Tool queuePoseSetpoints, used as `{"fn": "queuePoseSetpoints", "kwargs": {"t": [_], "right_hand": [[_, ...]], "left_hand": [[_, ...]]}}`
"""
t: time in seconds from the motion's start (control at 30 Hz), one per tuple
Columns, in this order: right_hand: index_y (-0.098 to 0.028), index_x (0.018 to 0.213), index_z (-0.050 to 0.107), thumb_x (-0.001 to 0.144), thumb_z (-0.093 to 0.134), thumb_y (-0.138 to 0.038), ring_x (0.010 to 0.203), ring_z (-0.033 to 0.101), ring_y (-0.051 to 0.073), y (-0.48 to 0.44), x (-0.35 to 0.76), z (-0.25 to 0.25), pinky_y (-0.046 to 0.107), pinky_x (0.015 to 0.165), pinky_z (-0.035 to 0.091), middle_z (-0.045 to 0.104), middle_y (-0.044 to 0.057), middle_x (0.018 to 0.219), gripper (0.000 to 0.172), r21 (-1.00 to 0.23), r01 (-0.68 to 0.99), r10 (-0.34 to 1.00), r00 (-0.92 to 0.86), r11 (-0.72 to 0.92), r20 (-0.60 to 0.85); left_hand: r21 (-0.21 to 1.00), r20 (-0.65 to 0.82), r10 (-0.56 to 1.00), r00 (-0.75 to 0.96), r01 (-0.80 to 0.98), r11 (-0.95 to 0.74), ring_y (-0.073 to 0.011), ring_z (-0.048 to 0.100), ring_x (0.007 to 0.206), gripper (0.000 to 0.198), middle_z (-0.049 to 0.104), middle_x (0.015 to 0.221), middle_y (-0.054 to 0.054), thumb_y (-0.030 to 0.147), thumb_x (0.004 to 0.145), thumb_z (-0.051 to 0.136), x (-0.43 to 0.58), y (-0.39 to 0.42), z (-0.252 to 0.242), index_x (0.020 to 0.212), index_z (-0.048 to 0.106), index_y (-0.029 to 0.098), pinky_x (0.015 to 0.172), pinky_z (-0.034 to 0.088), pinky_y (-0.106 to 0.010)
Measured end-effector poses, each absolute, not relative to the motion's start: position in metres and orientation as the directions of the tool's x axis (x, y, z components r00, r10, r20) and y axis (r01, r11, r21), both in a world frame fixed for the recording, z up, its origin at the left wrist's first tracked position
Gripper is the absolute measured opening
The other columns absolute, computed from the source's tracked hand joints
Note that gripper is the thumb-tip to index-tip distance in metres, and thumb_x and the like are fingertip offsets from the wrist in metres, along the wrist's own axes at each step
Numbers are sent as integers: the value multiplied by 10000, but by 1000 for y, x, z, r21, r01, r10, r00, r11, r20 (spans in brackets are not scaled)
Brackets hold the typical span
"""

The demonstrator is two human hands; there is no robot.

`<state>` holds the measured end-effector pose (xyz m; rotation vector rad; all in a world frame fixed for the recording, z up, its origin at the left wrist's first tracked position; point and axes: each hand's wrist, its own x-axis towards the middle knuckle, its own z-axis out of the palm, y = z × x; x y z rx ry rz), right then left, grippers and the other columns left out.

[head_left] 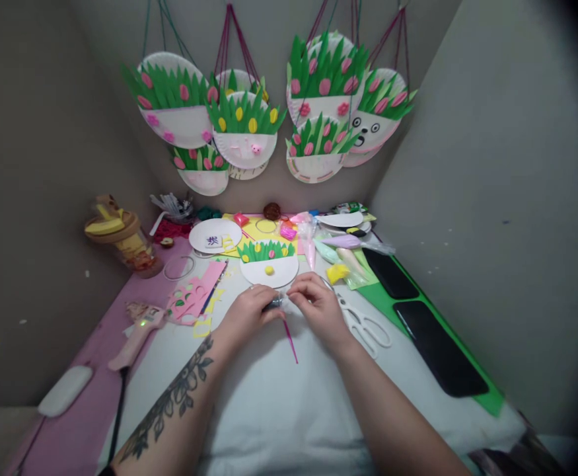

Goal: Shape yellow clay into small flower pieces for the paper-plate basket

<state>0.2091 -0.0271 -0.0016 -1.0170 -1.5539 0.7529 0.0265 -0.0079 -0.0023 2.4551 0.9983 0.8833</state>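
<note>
While the left hand (255, 311) grips a small, dark and clear packet (275, 302), the right hand (318, 307) appears to pinch the clear film at its other end. The packet is between the two hands, just in front of the plate (252, 273), near the middle of the surface (164, 360). The hands hide most of it; its contents cannot be identified.

Possible faults: If the film gives way abruptly under an uneven pull, the packet may tear wide and spill. If either hand jerks forward, it may strike the plate and dislodge the yellow ball (269, 270), whose attachment cannot be confirmed. The pink stick (291, 344) extends below the hands and may be knocked aside; whether its upper end is held cannot be told. The glue gun (140, 337) shows a lit indicator, so its nozzle may be hot; a wide sweep to the left could snag its cable (119, 410).

Surroundings: The scissors (365, 327) lie just beside the right forearm and restrict movement there. Yellow clay (337, 273) and filled bags (345, 242) lie beyond the right hand. Pink card (213, 281) occupies the left side. Hanging plates (174, 125) are well apart from both hands.
</note>
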Motion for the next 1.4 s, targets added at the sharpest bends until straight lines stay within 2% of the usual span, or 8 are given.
{"fn": "queuePoseSetpoints", "kwargs": {"t": [0.13,0.27,0.37,0.5,0.77,1.0,1.17,1.4], "right_hand": [[-221,785,670,817,617,-236,846,536,151,-23,211,-6,251,658,414,539,25,875,63,-914,98,919,-44,394,392],[-216,765,658,800,648,-293,598,441,77,-19,209,-12,219,528,343,522,-4,825,85,-944,-231,966,-53,235,254],[-199,751,646,749,700,-320,566,405,67,-19,207,-11,197,484,311,513,-11,767,132,-878,-476,992,-85,43,95],[-175,740,633,703,729,-316,686,482,106,-21,206,-4,182,488,354,535,12,800,175,-778,-621,989,-146,-99,-9],[-182,656,541,708,705,-362,667,487,117,-19,206,-3,183,455,352,517,-2,744,248,-685,-703,977,-204,-193,-66],[-177,646,570,725,717,-407,630,436,100,-17,205,-6,176,456,307,492,-4,723,284,-776,-630,997,-77,-30,23],[-190,723,627,692,756,-392,656,424,104,-17,205,-8,185,495,326,497,0,727,242,-810,-586,995,-94,-29,33],[-191,709,625,632,798,-418,636,404,98,-18,206,-5,184,493,322,504,-4,713,295,-818,-574,996,-90,-38,17]], "left_hand": [[501,436,707,556,503,-704,-199,619,885,337,691,933,-91,436,803,593,26,-8,-3,988,639,158,804,488,-320],[501,441,715,543,512,-698,-199,624,886,334,693,933,-93,430,799,601,25,-8,-4,980,642,153,801,493,-316],[496,450,709,543,509,-704,-196,629,885,323,694,929,-89,418,801,604,25,-8,-4,988,641,158,799,495,-310],[486,466,696,546,499,-717,-202,629,882,351,694,927,-105,429,799,597,25,-8,-2,982,641,133,797,495,-314],[500,449,716,534,514,-697,-196,630,846,355,696,912,-103,465,805,575,24,-5,-5,950,654,150,762,494,-310],[496,441,727,527,532,-686,-201,634,862,345,692,903,-97,454,796,596,23,-4,-5,966,655,159,776,498,-309],[485,446,724,526,537,-690,-197,630,847,331,687,892,-96,452,807,581,22,-4,-4,934,656,156,766,496,-311],[503,419,743,521,548,-668,-201,630,870,345,688,909,-96,458,804,587,21,-3,-6,965,656,161,795,495,-321]]}}
